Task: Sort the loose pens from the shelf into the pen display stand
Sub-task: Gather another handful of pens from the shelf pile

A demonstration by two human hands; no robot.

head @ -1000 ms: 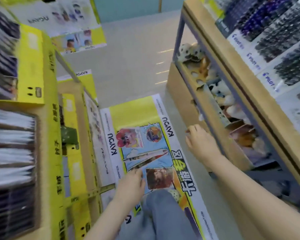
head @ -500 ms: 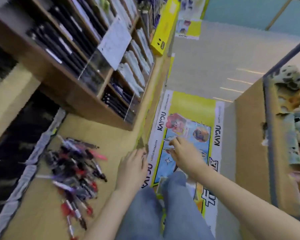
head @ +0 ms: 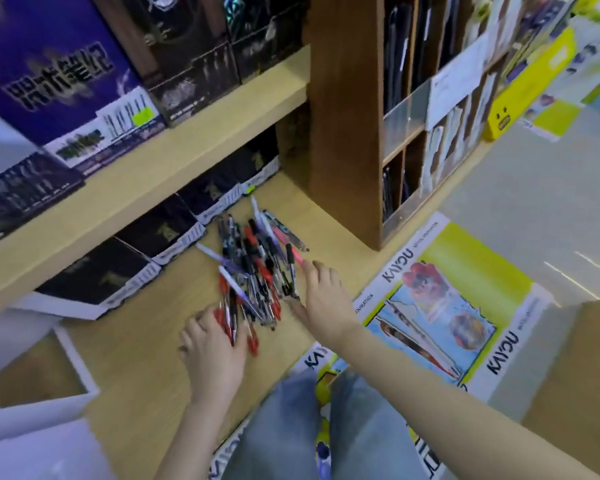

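Both hands are at the pile of pens (head: 253, 271), loose on the lower shelf (head: 146, 344). The left hand (head: 212, 351) covers the near red ones (gripping or just resting, I cannot tell through the blur). The right hand (head: 323, 296) lays spread, relaxed fingers at the pile's right edge. Best gather like colours, tips aligned, a few at once. The wooden display stand (head: 347, 133), right of the pile, holds dark pens behind clear fronts.

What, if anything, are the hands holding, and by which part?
Nothing is clearly held. The left hand lies on the near ends of the red pens, though blur hides any grip; the right hand touches the pile at its right edge, fingers straight.
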